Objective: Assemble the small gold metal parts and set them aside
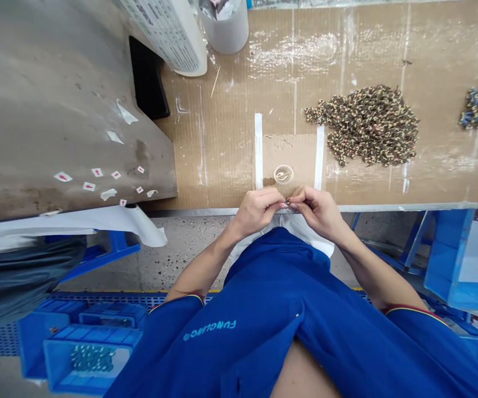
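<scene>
Small metal part (288, 202) pinched between fingertips of left hand (256, 211) and right hand (316, 213); could be dropped past bench edge (197, 211) if pinch slips.

The single view comes from a camera worn on the person's head, looking forward and steeply down from above the chest. The blue work shirt (259, 331) fills the lower edge of the frame, seen from just above. The left hand (258, 213) and right hand (317, 213) sit mid-frame at the near edge of the cardboard-covered desk (222, 149), which stretches toward the top, with the floor (172, 260) showing on either side of the body.
</scene>
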`<state>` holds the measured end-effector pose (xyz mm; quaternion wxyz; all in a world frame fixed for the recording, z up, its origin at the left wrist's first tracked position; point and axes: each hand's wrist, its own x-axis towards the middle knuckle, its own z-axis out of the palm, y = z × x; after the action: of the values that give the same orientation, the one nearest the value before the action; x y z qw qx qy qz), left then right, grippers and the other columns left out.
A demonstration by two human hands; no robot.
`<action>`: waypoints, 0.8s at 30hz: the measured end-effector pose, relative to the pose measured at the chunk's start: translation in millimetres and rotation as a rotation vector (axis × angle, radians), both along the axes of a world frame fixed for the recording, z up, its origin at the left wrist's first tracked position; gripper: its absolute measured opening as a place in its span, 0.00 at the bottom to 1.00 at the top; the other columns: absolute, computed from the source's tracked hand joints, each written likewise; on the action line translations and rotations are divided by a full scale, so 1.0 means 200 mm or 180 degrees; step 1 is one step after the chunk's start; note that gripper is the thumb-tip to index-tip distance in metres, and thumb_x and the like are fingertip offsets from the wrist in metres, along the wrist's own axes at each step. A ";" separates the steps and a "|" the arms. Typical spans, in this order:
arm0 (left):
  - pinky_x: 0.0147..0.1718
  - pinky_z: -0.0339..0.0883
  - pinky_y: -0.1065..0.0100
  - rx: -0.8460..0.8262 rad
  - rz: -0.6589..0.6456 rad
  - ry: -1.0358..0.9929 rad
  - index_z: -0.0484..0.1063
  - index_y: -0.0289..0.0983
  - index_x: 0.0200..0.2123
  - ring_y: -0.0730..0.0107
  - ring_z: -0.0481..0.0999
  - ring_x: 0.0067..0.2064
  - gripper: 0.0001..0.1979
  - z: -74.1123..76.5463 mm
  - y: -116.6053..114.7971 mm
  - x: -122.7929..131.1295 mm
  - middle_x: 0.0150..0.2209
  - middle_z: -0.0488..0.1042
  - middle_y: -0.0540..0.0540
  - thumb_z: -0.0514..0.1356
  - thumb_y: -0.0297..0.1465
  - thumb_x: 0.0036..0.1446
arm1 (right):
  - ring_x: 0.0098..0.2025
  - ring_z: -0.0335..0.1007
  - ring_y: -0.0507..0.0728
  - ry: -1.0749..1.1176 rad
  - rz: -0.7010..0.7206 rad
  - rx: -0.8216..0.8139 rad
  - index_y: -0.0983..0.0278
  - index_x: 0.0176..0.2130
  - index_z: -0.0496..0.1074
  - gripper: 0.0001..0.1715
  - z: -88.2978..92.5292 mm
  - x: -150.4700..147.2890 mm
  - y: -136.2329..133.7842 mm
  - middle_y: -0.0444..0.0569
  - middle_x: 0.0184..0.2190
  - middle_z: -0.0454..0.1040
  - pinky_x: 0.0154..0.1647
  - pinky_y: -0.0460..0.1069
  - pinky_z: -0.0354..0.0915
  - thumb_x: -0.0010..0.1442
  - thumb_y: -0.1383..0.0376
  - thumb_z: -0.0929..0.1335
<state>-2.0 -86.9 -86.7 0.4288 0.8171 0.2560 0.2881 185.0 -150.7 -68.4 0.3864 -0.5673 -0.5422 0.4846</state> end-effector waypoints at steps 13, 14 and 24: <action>0.28 0.62 0.71 -0.0195 0.0129 -0.0067 0.73 0.35 0.31 0.74 0.70 0.28 0.10 0.01 -0.01 -0.01 0.26 0.73 0.49 0.58 0.28 0.67 | 0.30 0.72 0.54 0.0382 0.0064 -0.0383 0.61 0.30 0.72 0.13 0.00 0.02 0.03 0.47 0.29 0.77 0.32 0.50 0.69 0.61 0.56 0.71; 0.28 0.63 0.71 -0.0198 0.0211 -0.0113 0.73 0.35 0.31 0.74 0.70 0.28 0.11 0.01 -0.01 0.00 0.26 0.73 0.49 0.59 0.29 0.67 | 0.31 0.73 0.54 0.0517 -0.0059 -0.0418 0.61 0.31 0.73 0.15 -0.01 0.01 0.02 0.47 0.30 0.77 0.33 0.50 0.70 0.60 0.53 0.72; 0.29 0.65 0.71 -0.0101 0.0290 -0.0216 0.73 0.35 0.33 0.74 0.73 0.30 0.08 0.02 -0.02 0.01 0.28 0.74 0.48 0.60 0.29 0.67 | 0.33 0.77 0.55 0.0991 -0.0148 -0.0667 0.61 0.37 0.78 0.21 -0.01 0.04 0.02 0.47 0.31 0.79 0.37 0.53 0.77 0.56 0.47 0.75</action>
<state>-0.5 -90.3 -82.7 0.4366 0.7874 0.2828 0.3308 193.0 -146.8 -69.6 0.4155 -0.5350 -0.4092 0.6113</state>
